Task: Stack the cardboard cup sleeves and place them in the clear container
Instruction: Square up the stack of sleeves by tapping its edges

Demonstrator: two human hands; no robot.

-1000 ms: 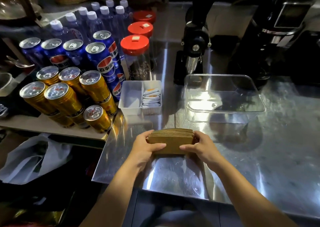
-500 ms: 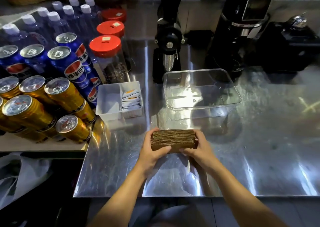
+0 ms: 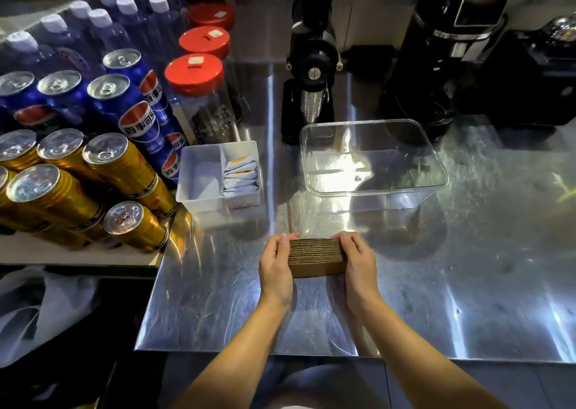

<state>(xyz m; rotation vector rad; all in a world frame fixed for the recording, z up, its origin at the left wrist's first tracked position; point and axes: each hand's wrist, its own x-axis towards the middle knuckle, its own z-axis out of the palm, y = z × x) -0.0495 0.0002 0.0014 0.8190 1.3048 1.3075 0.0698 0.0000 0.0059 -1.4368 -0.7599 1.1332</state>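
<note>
Both hands [image 3: 318,268] clamp sleeve stack [image 3: 316,257]; clear container [image 3: 374,187] empty.

Glare-streaked steel counter [image 3: 467,284]; black coffee grinder [image 3: 311,75] behind.

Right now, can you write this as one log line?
hands: left hand and right hand squeeze sleeve stack | stack: over counter | clear container: empty

Brown cardboard sleeves [image 3: 314,257] in a neat stack on edge, just before the empty clear container [image 3: 374,165]
</note>
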